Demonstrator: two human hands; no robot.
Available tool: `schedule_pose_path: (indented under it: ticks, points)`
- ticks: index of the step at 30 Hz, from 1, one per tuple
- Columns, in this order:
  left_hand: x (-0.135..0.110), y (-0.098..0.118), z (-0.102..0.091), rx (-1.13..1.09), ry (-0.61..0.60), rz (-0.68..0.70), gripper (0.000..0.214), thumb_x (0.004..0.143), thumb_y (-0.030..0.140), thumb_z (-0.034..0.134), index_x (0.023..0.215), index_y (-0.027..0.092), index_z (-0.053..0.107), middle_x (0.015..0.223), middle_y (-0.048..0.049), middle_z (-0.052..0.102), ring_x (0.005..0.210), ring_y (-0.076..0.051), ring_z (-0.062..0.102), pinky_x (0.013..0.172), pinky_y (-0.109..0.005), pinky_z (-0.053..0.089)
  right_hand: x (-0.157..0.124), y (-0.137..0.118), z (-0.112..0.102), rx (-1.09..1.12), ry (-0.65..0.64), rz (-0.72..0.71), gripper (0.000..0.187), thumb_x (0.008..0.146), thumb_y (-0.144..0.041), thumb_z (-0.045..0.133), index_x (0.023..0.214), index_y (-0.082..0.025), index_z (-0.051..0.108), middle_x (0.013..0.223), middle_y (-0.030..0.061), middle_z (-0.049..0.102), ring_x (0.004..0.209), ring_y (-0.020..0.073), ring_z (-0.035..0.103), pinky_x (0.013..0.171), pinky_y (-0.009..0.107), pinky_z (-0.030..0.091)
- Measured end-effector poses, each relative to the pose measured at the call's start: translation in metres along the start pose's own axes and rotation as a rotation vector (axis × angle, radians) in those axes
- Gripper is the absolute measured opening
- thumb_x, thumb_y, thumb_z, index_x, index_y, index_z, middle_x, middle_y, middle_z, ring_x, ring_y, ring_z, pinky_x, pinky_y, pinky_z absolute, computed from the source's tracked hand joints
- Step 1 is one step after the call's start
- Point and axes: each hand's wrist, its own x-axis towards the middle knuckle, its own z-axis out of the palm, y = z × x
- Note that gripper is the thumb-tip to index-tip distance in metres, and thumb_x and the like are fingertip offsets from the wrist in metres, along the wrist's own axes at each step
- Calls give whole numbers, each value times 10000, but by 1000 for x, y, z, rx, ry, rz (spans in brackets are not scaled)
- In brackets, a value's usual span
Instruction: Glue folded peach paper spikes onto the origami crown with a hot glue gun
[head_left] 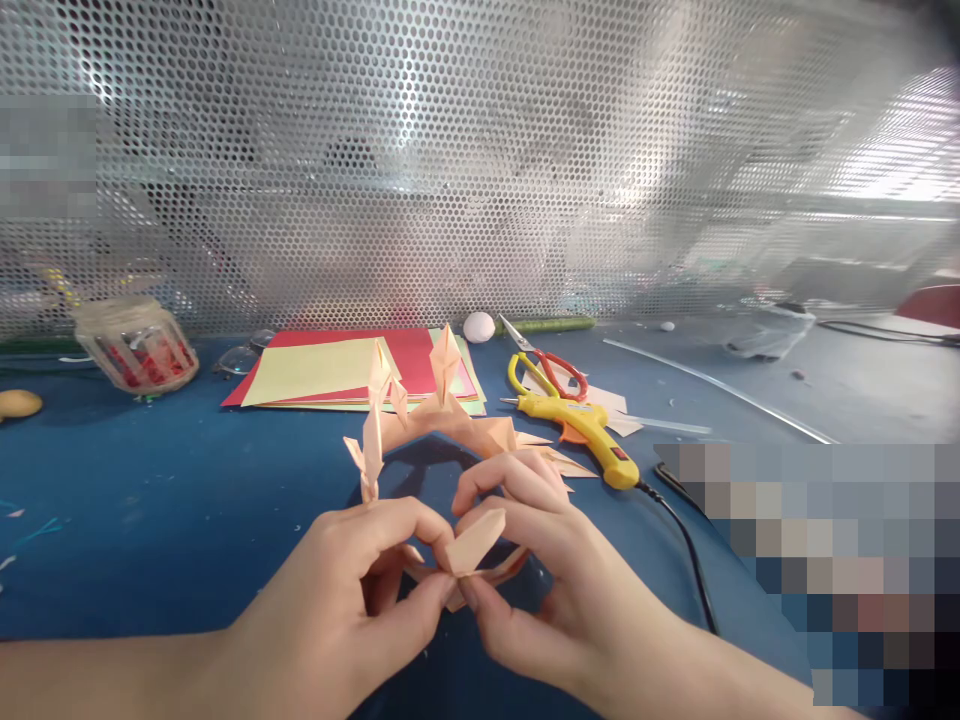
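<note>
A peach paper ring (429, 420) with pointed folded pieces standing up around it rests on the blue table, looking like a paper crown. At its near side, my left hand (367, 575) pinches the band between thumb and forefinger. My right hand (559, 560) is closed on the same near part, its thumb tip almost touching the left thumb. Between the fingertips a small folded peach paper piece (477, 541) sticks up at a slant. Several folded points (555, 458) jut out flat on the ring's right side. Parts of the band are hidden behind my fingers.
Behind the ring lie coloured paper sheets (322, 375). A yellow glue gun (585, 425), its black cord (686, 540) running forward, and scissors (547, 365) are at right. A glass jar (137, 345) stands back left. Perforated metal sheet (450, 170) bounds the table's rear.
</note>
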Motion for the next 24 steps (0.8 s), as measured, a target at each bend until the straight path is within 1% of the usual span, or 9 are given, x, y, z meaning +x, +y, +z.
schedule_pose_path:
  ticks: [6,9,11,14,16,17,19,21,24]
  points:
    - [0,2,-2,39,58,17,161,840,357,553,840,248,671,585,62,567,484,-98,442,468,-195,336,1,2,-2,2,-30,-10,173,700,-67,591,734,-237,590,945,29,587,911,210,531,858,432,453]
    - [-4,0,-4,154,131,178,110,864,306,578,952,299,646,500,106,477,400,-78,449,401,-167,334,1,7,-7,-23,-81,-8,144,754,-87,604,773,-229,603,993,52,580,960,224,516,892,458,455]
    - [-8,-2,-5,273,253,395,230,861,227,590,1058,344,582,537,126,534,360,-63,461,399,-158,377,2,12,-13,-39,-129,-5,116,800,-112,612,801,-228,614,1047,65,569,1014,234,499,908,454,458]
    - [-12,-5,-8,361,524,708,317,814,107,566,1034,334,538,727,89,658,504,-89,594,506,-193,489,3,19,-25,-48,-209,-5,79,855,-173,620,817,-241,621,1118,67,542,1102,240,465,934,427,459]
    - [-11,-6,-12,225,676,815,312,763,65,586,981,284,548,790,47,634,646,-122,635,479,-204,493,4,23,-30,-53,-254,18,60,867,-209,621,819,-245,618,1144,65,528,1140,242,449,956,429,449]
    - [-9,-5,-15,68,804,820,303,755,60,603,974,264,551,793,33,586,657,-126,611,434,-204,468,4,25,-32,-51,-260,30,54,866,-215,620,821,-244,613,1155,64,523,1152,244,443,970,439,437]
    - [-4,-1,-22,-124,720,788,335,752,38,605,988,265,532,901,29,559,581,-92,559,443,-205,502,4,27,-33,-35,-248,46,34,851,-211,620,846,-240,604,1183,64,510,1169,246,430,1004,465,404]
    - [1,4,-29,-142,652,640,230,864,119,542,1042,264,537,988,10,567,499,-49,518,405,-174,484,3,28,-31,-16,-233,42,72,831,-211,633,890,-238,601,1207,66,497,1176,249,421,1029,485,372]
    - [5,11,-41,-62,504,464,139,933,249,499,1041,264,585,761,28,618,371,-38,470,317,-122,411,1,28,-27,-10,-231,27,66,818,-206,642,864,-237,607,1188,60,496,1158,247,426,1008,475,373]
